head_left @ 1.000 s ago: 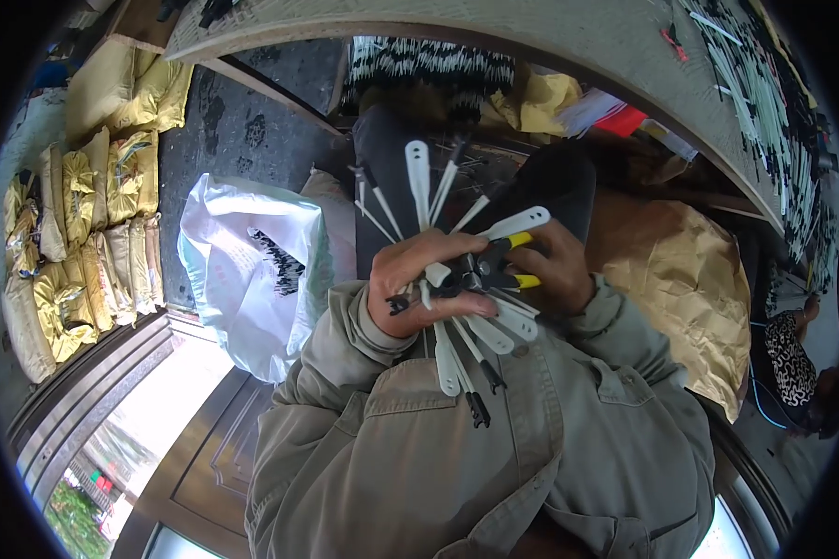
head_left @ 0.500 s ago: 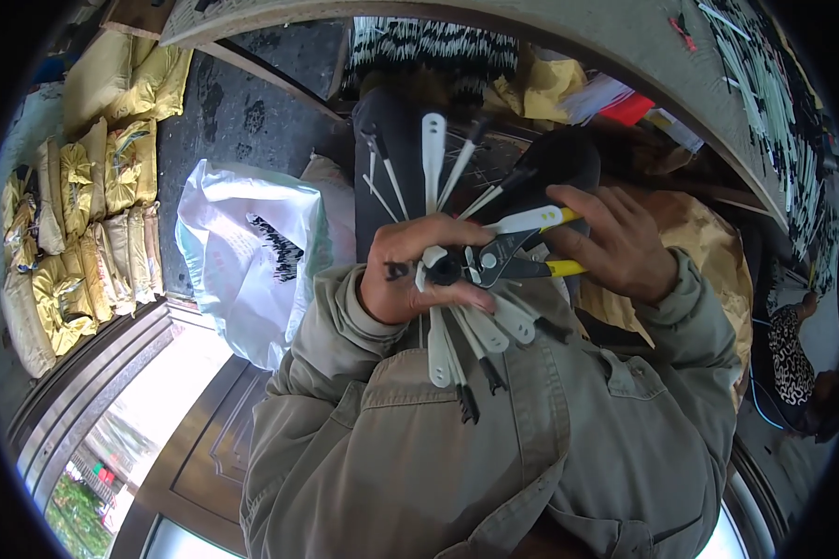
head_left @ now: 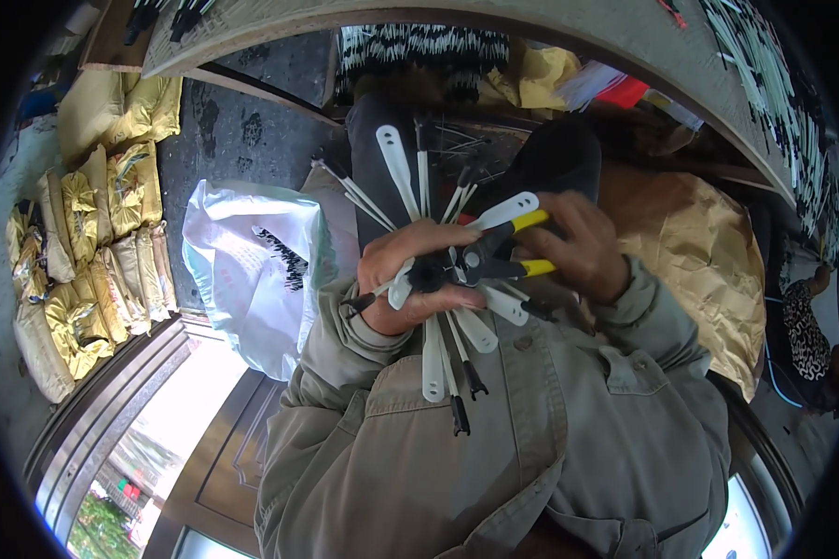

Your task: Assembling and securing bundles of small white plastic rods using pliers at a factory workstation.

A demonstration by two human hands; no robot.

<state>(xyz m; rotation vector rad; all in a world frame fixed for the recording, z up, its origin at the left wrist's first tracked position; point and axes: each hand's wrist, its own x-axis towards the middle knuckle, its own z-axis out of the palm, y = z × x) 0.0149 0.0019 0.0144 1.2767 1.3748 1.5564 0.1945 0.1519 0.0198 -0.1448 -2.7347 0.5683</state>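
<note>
My left hand (head_left: 387,254) is closed round the middle of a spoked frame. Its black hub (head_left: 427,275) shows between thumb and fingers. White flat strips with holes at their ends (head_left: 396,168) and thin white rods with black tips (head_left: 459,377) fan out from it on all sides. My right hand (head_left: 583,247), slightly blurred, has its fingers at the yellow handles of a pair of pliers (head_left: 489,256). The dark jaws are at the hub, between my left thumb and fingers. Whether they bite on anything is too small to tell.
A white plastic sack (head_left: 252,317) with black pieces stands to the left, beyond it several stacked tan packages (head_left: 93,307). Brown paper (head_left: 690,270) lies at right. A curved table edge (head_left: 457,23) crosses the top, with white rods (head_left: 783,112) at right. Another person's patterned sleeve (head_left: 804,331) shows far right.
The pliers and my right hand have moved slightly left with the hub. The spoked frame has turned in my left hand, and a black-tipped rod now points left across that hand.
</note>
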